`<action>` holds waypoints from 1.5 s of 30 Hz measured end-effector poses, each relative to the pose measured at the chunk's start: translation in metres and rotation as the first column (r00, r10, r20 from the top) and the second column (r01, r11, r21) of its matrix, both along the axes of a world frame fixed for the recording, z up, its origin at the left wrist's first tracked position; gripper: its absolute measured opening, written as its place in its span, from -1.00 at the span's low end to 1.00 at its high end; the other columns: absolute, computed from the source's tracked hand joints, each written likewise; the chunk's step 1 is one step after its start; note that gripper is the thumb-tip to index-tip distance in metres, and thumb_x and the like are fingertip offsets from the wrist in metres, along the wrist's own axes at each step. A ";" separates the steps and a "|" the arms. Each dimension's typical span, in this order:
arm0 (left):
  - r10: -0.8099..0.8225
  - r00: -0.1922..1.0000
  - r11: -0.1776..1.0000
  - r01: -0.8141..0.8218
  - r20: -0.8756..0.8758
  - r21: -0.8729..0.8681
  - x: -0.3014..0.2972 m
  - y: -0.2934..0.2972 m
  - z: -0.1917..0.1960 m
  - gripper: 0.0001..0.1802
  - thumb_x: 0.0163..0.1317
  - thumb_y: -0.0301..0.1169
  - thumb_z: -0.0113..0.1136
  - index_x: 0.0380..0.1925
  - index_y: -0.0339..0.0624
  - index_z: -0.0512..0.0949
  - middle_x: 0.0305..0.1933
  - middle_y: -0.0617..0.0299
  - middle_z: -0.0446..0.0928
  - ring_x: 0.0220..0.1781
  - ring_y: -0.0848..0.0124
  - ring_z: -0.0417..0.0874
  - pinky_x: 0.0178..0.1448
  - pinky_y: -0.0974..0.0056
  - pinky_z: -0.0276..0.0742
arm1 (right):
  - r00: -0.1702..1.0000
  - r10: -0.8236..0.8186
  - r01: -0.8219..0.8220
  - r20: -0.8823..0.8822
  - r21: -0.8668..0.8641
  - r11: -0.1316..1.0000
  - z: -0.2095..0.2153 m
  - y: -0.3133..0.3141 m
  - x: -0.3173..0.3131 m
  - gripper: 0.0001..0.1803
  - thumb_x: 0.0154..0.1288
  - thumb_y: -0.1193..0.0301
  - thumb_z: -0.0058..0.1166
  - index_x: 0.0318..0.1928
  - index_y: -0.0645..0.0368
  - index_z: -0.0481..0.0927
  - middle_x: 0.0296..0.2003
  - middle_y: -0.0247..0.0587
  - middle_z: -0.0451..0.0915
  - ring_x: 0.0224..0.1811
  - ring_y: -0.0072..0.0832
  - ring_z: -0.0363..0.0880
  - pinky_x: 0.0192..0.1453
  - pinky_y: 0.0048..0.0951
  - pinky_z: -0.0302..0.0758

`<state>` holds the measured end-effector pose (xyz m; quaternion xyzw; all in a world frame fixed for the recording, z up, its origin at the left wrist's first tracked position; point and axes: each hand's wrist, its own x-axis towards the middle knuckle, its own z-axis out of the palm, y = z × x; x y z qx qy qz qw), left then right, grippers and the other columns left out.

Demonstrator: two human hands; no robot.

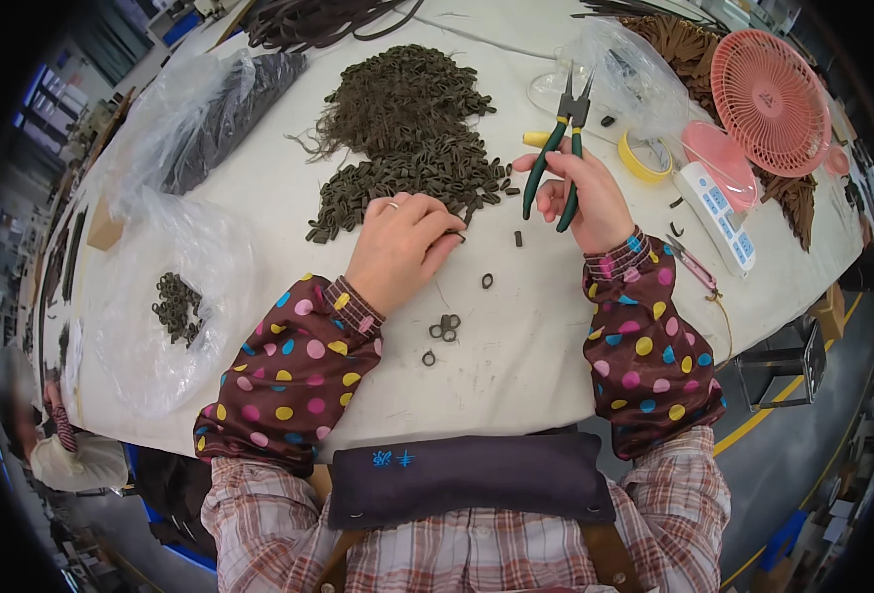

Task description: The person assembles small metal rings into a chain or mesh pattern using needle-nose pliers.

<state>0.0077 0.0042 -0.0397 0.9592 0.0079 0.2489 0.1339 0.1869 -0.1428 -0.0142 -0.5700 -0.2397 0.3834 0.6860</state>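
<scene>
My right hand (597, 198) holds a pair of long-nosed pliers (578, 111) with green handles. The jaws point away from me, and the handles stand apart. My left hand (400, 244) is closed in a pinch at the near edge of a big heap of small dark fabric loops (407, 163). Between its fingertips shows a bit of a dark loop (458, 235), mostly hidden by the fingers. Before me on the pale cloth lie a single loop (486, 281), a small cluster of loops (444, 328) and another loop (429, 358).
At left lies a clear plastic bag (224, 257) with more loops inside. On the right are a yellow tape roll (623, 148), a pink fan (768, 74), a white power strip (704, 203) and thread snips (692, 265). Another person's sleeve (81, 465) shows far left.
</scene>
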 end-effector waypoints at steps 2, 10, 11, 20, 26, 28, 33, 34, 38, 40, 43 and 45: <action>-0.074 0.997 0.994 0.070 -0.037 -0.081 0.001 -0.017 -0.002 -0.81 0.02 -0.40 0.23 -0.31 -0.07 0.53 -0.29 0.28 0.43 -0.20 0.29 0.47 -0.04 0.17 0.34 | 1.000 0.019 -0.018 -0.005 0.049 0.999 0.003 0.000 0.000 -0.71 0.29 0.34 -0.22 -0.07 0.26 0.36 -0.22 -0.17 0.55 -0.60 -0.65 0.39 -0.57 -0.64 0.36; -0.078 0.973 0.936 -0.004 -0.218 -0.352 0.003 -0.024 -0.005 -0.79 0.04 -0.41 0.21 -0.28 -0.17 0.53 -0.37 0.18 0.45 -0.40 0.33 0.53 -0.26 0.32 0.49 | 0.958 0.283 -0.272 -0.049 0.164 0.948 0.008 -0.002 -0.022 -0.64 0.23 0.45 -0.23 0.03 0.31 0.32 -0.17 -0.14 0.52 -0.47 -0.65 0.41 -0.39 -0.59 0.45; -0.066 0.973 0.854 -0.061 -0.223 -0.517 -0.003 -0.019 -0.001 -0.78 0.06 -0.44 0.18 -0.24 -0.17 0.53 -0.38 0.15 0.48 -0.37 0.36 0.54 -0.22 0.33 0.50 | 0.930 0.357 -0.337 -0.085 0.186 0.923 0.010 -0.002 -0.026 -0.61 0.21 0.50 -0.25 0.07 0.34 0.31 -0.14 -0.11 0.51 -0.43 -0.64 0.43 -0.31 -0.56 0.48; -0.089 0.995 -0.353 0.013 0.047 -0.935 -0.026 0.030 0.016 -0.77 0.28 -0.41 0.00 -0.08 -0.22 0.40 -0.13 0.24 0.50 -0.13 0.50 0.56 -0.04 0.48 0.53 | 0.624 0.734 -0.698 -0.268 0.231 0.678 0.009 -0.008 -0.079 -0.31 0.06 0.52 -0.15 0.28 0.21 0.07 0.17 -0.16 0.26 0.04 -0.42 0.42 0.17 -0.35 0.33; -0.157 0.979 -0.502 0.037 0.133 -0.864 -0.027 0.035 0.013 -0.76 0.29 -0.42 -0.02 -0.06 -0.24 0.39 -0.09 0.19 0.47 -0.11 0.52 0.55 -0.04 0.52 0.54 | 0.557 0.724 -0.728 -0.407 0.181 0.662 0.002 -0.007 -0.078 -0.36 0.10 0.53 -0.15 0.26 0.24 0.11 0.16 -0.14 0.27 0.00 -0.46 0.42 0.14 -0.40 0.34; -0.121 0.986 -0.513 0.040 0.118 -0.857 -0.026 0.035 0.015 -0.76 0.29 -0.44 -0.03 -0.07 -0.27 0.39 -0.04 0.14 0.46 -0.07 0.49 0.54 0.00 0.51 0.54 | 0.536 0.737 -0.754 -0.412 0.161 0.637 0.002 -0.006 -0.079 -0.37 0.09 0.55 -0.16 0.24 0.25 0.13 0.14 -0.13 0.29 -0.03 -0.47 0.43 0.10 -0.43 0.35; -0.124 0.987 -0.505 0.022 0.098 -0.863 -0.027 0.041 0.008 -0.74 0.26 -0.44 0.01 -0.05 -0.26 0.40 0.01 0.13 0.45 -0.02 0.44 0.53 0.04 0.50 0.52 | 0.543 0.718 -0.764 -0.435 0.100 0.638 0.000 -0.002 -0.080 -0.39 0.07 0.61 -0.17 0.22 0.26 0.19 0.10 -0.09 0.35 -0.11 -0.48 0.46 -0.01 -0.50 0.40; -0.122 0.987 -0.515 0.028 0.106 -0.857 -0.026 0.041 0.008 -0.73 0.26 -0.47 0.00 -0.03 -0.25 0.38 0.02 0.11 0.44 -0.02 0.45 0.53 0.02 0.51 0.53 | 0.543 0.717 -0.764 -0.437 0.098 0.638 -0.001 -0.002 -0.079 -0.39 0.07 0.61 -0.17 0.22 0.26 0.19 0.10 -0.09 0.35 -0.11 -0.48 0.46 -0.01 -0.50 0.40; -0.142 0.983 -0.510 0.026 0.113 -0.860 -0.027 0.044 0.006 -0.71 0.25 -0.48 0.02 -0.01 -0.20 0.37 0.02 0.16 0.44 -0.01 0.45 0.52 -0.02 0.53 0.54 | 0.472 0.747 -0.799 -0.469 0.132 0.587 -0.002 -0.004 -0.081 -0.37 0.03 0.60 -0.19 0.22 0.27 0.19 0.11 -0.08 0.34 -0.12 -0.46 0.47 -0.06 -0.50 0.42; -0.177 0.974 -0.484 0.037 0.139 -0.874 -0.027 0.045 0.004 -0.71 0.26 -0.47 0.01 -0.01 -0.15 0.36 0.03 0.23 0.43 -0.02 0.45 0.52 -0.02 0.50 0.53 | 0.414 0.779 -0.840 -0.470 0.134 0.527 0.002 -0.004 -0.080 -0.35 0.00 0.58 -0.21 0.22 0.27 0.19 0.12 -0.07 0.33 -0.11 -0.44 0.46 -0.09 -0.48 0.44; -0.115 0.984 -0.472 0.069 0.139 -0.879 -0.025 0.037 0.003 -0.74 0.26 -0.46 0.02 -0.04 -0.13 0.38 0.03 0.26 0.42 -0.04 0.44 0.53 0.00 0.44 0.51 | 0.391 0.787 -0.845 -0.477 0.154 0.512 0.004 -0.006 -0.085 -0.37 0.04 0.55 -0.21 0.23 0.26 0.18 0.14 -0.08 0.30 -0.08 -0.44 0.45 -0.08 -0.48 0.44; -0.111 0.982 -0.496 0.077 0.152 -0.865 -0.024 0.039 0.002 -0.75 0.26 -0.45 0.02 -0.05 -0.13 0.39 0.01 0.26 0.44 -0.03 0.42 0.53 0.03 0.41 0.49 | 0.400 0.788 -0.842 -0.469 0.152 0.518 0.004 -0.005 -0.087 -0.37 0.06 0.54 -0.21 0.24 0.26 0.17 0.16 -0.09 0.28 -0.07 -0.44 0.44 -0.08 -0.47 0.44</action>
